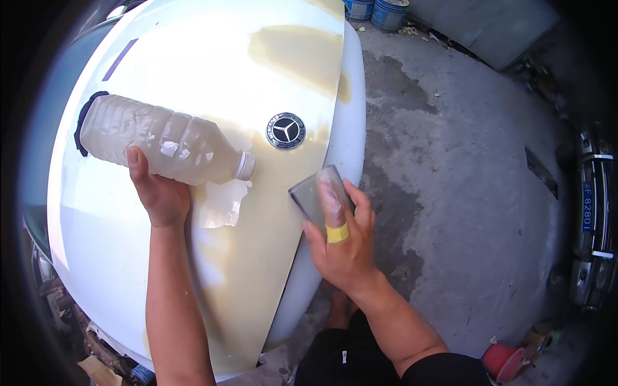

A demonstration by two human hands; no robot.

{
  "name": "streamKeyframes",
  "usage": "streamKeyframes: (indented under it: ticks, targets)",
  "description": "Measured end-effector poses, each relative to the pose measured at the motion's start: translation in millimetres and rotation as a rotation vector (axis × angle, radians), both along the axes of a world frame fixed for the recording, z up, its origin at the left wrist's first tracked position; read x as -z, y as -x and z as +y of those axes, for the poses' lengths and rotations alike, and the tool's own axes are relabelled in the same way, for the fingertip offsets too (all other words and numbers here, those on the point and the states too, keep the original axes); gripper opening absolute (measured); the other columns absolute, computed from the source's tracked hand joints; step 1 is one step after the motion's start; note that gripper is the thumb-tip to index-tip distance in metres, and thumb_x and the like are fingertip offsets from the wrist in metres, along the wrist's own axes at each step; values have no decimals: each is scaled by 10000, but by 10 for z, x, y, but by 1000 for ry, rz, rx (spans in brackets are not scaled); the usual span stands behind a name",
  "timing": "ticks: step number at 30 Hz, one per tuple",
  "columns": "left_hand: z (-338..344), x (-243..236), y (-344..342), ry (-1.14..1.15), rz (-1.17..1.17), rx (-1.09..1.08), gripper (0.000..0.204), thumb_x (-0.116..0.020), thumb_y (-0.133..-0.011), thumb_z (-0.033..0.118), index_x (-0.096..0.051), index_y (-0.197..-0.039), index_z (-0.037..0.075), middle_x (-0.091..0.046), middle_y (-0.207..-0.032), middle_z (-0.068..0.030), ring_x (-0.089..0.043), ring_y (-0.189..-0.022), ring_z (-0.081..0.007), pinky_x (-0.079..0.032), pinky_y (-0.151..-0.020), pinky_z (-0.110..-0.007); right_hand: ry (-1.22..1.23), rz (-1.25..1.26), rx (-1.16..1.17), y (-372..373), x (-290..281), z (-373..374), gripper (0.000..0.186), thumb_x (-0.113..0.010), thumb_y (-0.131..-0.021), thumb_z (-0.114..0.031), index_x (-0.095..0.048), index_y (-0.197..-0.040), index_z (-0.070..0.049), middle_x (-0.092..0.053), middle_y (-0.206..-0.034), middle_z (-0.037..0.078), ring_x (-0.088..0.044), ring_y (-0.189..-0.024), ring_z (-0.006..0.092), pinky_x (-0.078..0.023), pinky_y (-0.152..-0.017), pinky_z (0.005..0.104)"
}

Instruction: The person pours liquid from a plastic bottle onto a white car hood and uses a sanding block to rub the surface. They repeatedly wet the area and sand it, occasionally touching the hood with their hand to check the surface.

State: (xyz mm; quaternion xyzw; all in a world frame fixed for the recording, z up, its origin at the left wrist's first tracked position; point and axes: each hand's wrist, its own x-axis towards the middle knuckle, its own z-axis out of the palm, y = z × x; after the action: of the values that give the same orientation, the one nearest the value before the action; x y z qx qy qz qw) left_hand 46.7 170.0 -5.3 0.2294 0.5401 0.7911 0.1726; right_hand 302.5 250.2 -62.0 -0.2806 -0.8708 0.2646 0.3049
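My left hand point(164, 196) is closed round the underside of a large clear plastic bottle point(154, 135) full of cloudy liquid. It lies almost level above the white hood point(116, 225), its white cap point(246, 166) to the right. A wet patch point(222, 206) shines on the hood below the cap. Near the hood's right edge, my right hand point(347, 254) grips a flat grey sanding block point(308, 198); one finger is wrapped in clear film with yellow tape. Between and beyond the hands sits a round black-and-silver star emblem point(285, 131), with yellowish sanded patches point(296, 51) around it.
A dark cloth-like piece point(82, 125) shows behind the bottle's base. Blue buckets point(389, 13) stand on the concrete floor point(463, 161) at the far side. Another car's front bumper point(602, 225) is at the far right, and a red round object point(502, 361) lies lower right.
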Motion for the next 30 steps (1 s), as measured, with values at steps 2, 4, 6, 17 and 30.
streamKeyframes:
  ticks: [2,4,6,17,30]
  targets:
    - [-6,5,5,-1,7,12,741,-548,-892,600,-438,-1355,32,-534,-1283,-111,-515,-1219,-245,-398,-1058,-396,-1,31,66,184,10,290,704,-739,-779,-131,-442,-1416,-95,-482,-1448,107,-440,-1241,391,-375,-942,509]
    - [-24,52,43,-17,14,36,721,-506,-921,580,-413,-1384,36,-514,-1327,-115,-487,-1261,-259,-377,-1082,-409,-38,-32,15,49,-24,-4,704,-731,-784,-126,-436,-1422,-92,-476,-1454,111,-434,-1245,395,-370,-948,513]
    - [-29,82,38,-29,24,49,711,-488,-935,570,-401,-1398,38,-504,-1350,-117,-473,-1281,-265,-364,-1096,-415,-39,-65,-41,-94,-68,-301,709,-725,-789,-124,-426,-1432,-92,-471,-1459,113,-428,-1250,398,-367,-952,514]
    - [-50,72,-44,-23,52,55,696,-511,-939,553,-403,-1391,36,-489,-1359,-114,-444,-1301,-255,-331,-1116,-412,-23,-132,16,114,-213,-181,699,-706,-819,-160,-409,-1445,-68,-538,-1355,131,-436,-1203,393,-371,-967,531]
    - [-49,91,-64,-7,76,40,698,-512,-940,554,-395,-1392,34,-492,-1351,-113,-459,-1285,-253,-348,-1106,-407,35,-116,65,324,-302,169,723,-704,-820,-170,-387,-1457,-39,-568,-1309,154,-442,-1185,381,-385,-979,508]
